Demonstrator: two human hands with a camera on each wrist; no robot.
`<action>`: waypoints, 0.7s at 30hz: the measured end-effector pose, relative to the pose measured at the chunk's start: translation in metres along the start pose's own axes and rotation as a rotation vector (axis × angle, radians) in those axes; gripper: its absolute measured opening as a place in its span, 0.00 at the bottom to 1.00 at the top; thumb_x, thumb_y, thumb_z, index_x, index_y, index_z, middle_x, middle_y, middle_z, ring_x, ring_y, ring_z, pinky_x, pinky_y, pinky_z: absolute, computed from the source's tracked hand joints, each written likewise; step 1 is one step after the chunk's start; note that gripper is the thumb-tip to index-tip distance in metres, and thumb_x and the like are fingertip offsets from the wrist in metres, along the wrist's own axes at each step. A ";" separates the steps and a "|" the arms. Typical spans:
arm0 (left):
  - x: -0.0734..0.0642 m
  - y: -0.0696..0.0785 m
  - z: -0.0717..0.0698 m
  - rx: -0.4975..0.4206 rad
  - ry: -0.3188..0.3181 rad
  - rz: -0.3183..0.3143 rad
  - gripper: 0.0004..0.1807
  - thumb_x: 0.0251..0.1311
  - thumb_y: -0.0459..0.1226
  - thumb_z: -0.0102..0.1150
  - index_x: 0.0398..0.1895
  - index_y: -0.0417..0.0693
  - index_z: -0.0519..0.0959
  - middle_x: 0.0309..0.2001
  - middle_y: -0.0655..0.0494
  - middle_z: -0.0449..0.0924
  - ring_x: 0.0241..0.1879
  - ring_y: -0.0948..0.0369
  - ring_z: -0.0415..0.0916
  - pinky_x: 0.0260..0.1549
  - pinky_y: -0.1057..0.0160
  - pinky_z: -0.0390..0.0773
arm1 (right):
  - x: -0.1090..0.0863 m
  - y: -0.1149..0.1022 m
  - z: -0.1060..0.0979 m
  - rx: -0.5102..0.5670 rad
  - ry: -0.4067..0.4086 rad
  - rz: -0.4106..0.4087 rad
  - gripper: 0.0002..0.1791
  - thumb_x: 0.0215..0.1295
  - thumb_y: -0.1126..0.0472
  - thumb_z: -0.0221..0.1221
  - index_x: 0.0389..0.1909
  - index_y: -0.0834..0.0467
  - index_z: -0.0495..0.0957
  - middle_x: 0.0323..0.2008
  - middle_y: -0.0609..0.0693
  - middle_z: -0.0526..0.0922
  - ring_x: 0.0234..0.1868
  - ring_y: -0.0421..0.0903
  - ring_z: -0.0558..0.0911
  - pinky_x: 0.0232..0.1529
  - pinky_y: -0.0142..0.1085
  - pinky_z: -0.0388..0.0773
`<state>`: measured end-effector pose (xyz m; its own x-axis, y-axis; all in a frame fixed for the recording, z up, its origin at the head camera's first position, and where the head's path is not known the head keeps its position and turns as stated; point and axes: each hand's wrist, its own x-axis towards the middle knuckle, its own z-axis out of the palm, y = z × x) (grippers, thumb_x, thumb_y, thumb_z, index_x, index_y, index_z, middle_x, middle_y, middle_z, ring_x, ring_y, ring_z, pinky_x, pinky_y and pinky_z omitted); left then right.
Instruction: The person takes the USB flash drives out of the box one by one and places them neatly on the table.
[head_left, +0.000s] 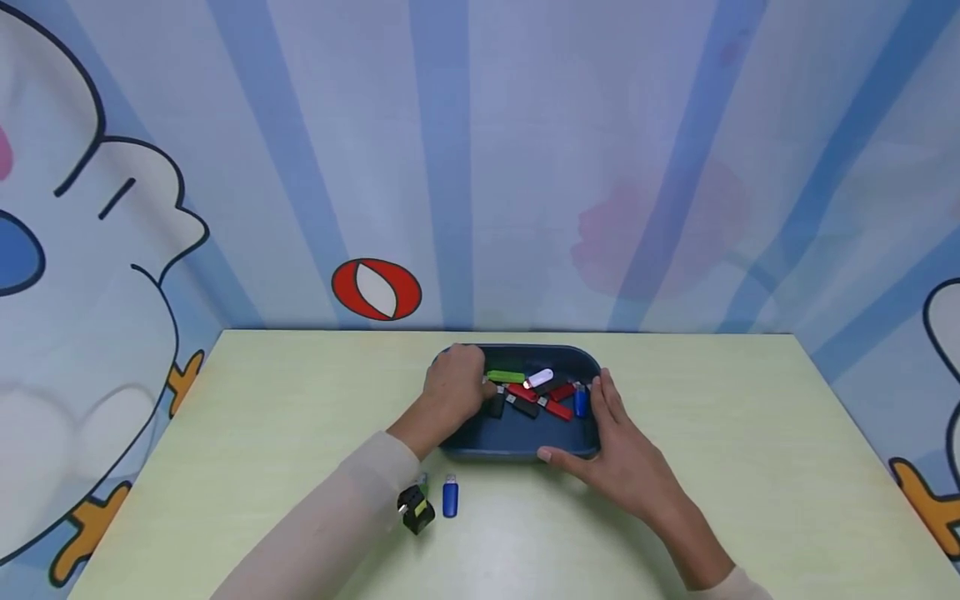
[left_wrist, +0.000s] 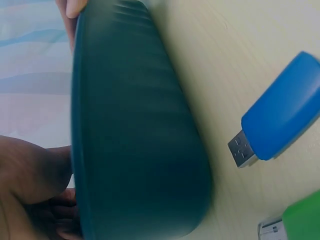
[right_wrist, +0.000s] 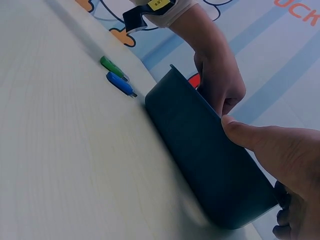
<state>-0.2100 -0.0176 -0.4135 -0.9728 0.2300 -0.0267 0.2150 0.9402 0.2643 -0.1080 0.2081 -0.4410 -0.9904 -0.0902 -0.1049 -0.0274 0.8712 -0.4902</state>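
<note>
A dark blue plastic tray [head_left: 510, 437] holds several USB flash drives: a green one [head_left: 506, 377], a white one [head_left: 538, 378], a blue one [head_left: 581, 402], plus red and black ones. My left hand [head_left: 457, 383] reaches over the tray's left side with bent fingers. Its fingertips are hidden down inside, so I cannot tell whether they pinch a drive. My right hand [head_left: 626, 458] grips the tray's near right corner. In the right wrist view the thumb [right_wrist: 240, 132] presses on the rim, while the other fingers lie along the right side.
On the table [head_left: 300, 392], in front of the tray, lies a blue flash drive [head_left: 450, 497]. Beside it a green flash drive [left_wrist: 305, 217] is partly covered by the left wrist camera [head_left: 416, 508] in the head view. A printed wall [head_left: 510, 167] stands behind the table.
</note>
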 end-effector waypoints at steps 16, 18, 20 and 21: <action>-0.027 0.008 -0.020 -0.088 0.017 0.006 0.24 0.69 0.44 0.70 0.14 0.47 0.76 0.14 0.59 0.61 0.17 0.60 0.71 0.17 0.65 0.65 | 0.003 -0.001 0.001 0.002 0.003 -0.010 0.75 0.57 0.15 0.58 0.86 0.63 0.40 0.88 0.56 0.32 0.83 0.67 0.56 0.67 0.62 0.76; -0.031 0.008 -0.023 -0.100 0.016 0.008 0.24 0.69 0.43 0.70 0.14 0.47 0.76 0.14 0.59 0.60 0.16 0.60 0.70 0.16 0.65 0.64 | 0.003 -0.001 0.001 0.004 -0.001 -0.006 0.75 0.57 0.15 0.58 0.86 0.63 0.39 0.88 0.56 0.31 0.83 0.68 0.56 0.66 0.62 0.77; -0.035 0.008 -0.024 -0.115 0.018 0.008 0.22 0.69 0.43 0.70 0.17 0.45 0.80 0.13 0.59 0.61 0.16 0.61 0.70 0.16 0.66 0.64 | 0.004 -0.001 0.001 0.007 0.001 -0.007 0.75 0.57 0.15 0.58 0.86 0.63 0.39 0.88 0.56 0.31 0.83 0.68 0.56 0.66 0.62 0.77; -0.038 0.008 -0.025 -0.122 0.018 0.007 0.20 0.68 0.43 0.70 0.19 0.43 0.82 0.13 0.59 0.62 0.16 0.61 0.70 0.16 0.66 0.64 | 0.004 -0.001 0.002 0.007 0.003 -0.008 0.75 0.57 0.15 0.58 0.86 0.63 0.39 0.88 0.56 0.32 0.83 0.68 0.56 0.66 0.62 0.77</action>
<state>-0.1736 -0.0250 -0.3866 -0.9729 0.2309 -0.0070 0.2110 0.9006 0.3800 -0.1113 0.2057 -0.4425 -0.9905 -0.0960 -0.0980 -0.0349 0.8670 -0.4970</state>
